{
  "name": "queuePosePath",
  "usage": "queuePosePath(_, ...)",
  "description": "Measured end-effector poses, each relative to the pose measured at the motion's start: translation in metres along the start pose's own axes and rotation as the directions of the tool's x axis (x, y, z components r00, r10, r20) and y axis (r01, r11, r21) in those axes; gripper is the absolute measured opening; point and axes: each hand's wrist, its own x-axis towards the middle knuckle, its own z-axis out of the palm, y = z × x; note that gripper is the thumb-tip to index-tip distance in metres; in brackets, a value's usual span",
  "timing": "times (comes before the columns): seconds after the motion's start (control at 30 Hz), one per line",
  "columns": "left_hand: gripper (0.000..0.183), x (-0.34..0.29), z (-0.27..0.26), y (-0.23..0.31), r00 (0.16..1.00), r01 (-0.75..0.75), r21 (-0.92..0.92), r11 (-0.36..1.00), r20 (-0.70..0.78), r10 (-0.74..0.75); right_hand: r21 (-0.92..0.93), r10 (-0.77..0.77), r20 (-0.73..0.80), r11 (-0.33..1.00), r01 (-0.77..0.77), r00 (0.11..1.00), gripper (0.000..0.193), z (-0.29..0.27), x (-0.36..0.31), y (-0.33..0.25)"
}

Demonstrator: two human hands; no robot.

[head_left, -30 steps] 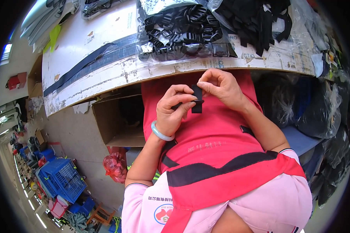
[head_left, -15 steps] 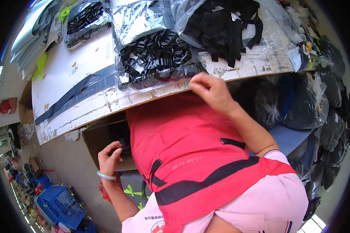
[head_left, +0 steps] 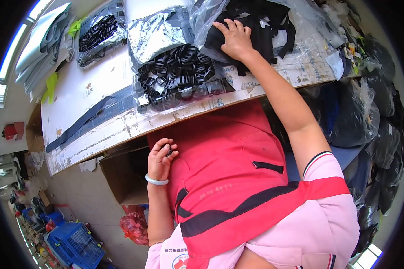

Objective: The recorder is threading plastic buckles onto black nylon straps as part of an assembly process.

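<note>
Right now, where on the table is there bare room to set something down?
The white tabletop is bare between the grey folded sheets, small bag of black parts, bag of buckles and long dark strip; a narrow band shows between strip and front edge. Crowded rightward: buckles, then the black straps under the right hand, then clear plastic and scraps.
</note>
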Motion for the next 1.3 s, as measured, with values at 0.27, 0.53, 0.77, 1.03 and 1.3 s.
queuePosePath(0.27, 0.029, -0.015, -0.021, -0.010, 0.996, -0.037, -0.014, 0.999, -0.076, 0.036, 0.340, -0.059, -0.281, 0.927, 0.157, 0.958, 0.050, -0.020, -0.056, 0.006)
queuePosePath(0.53, 0.041, -0.001, 0.013, -0.007, 0.999, 0.013, 0.123, 0.992, 0.044, -0.019, 0.366, -0.089, -0.159, 0.920, 0.142, 0.983, 0.058, -0.047, -0.101, -0.005)
queuePosePath(0.77, 0.036, -0.005, 0.023, -0.015, 0.998, -0.025, 0.221, 0.975, 0.064, 0.011, 0.618, 0.056, -0.093, 0.786, 0.014, 0.994, 0.053, -0.102, -0.113, 0.041)
queuePosePath(1.03, 0.019, 0.001, 0.031, -0.019, 0.998, 0.054, 0.325, 0.944, 0.016, -0.063, 0.517, 0.476, 0.057, 0.738, -0.433, 0.878, 0.052, -0.061, -0.153, 0.087)
queuePosePath(1.3, 0.018, 0.011, 0.058, -0.031, 0.997, 0.032, 0.348, 0.937, 0.061, -0.057, 0.796, 0.455, 0.019, 0.532, -0.289, 0.890, 0.044, -0.027, -0.127, 0.003)
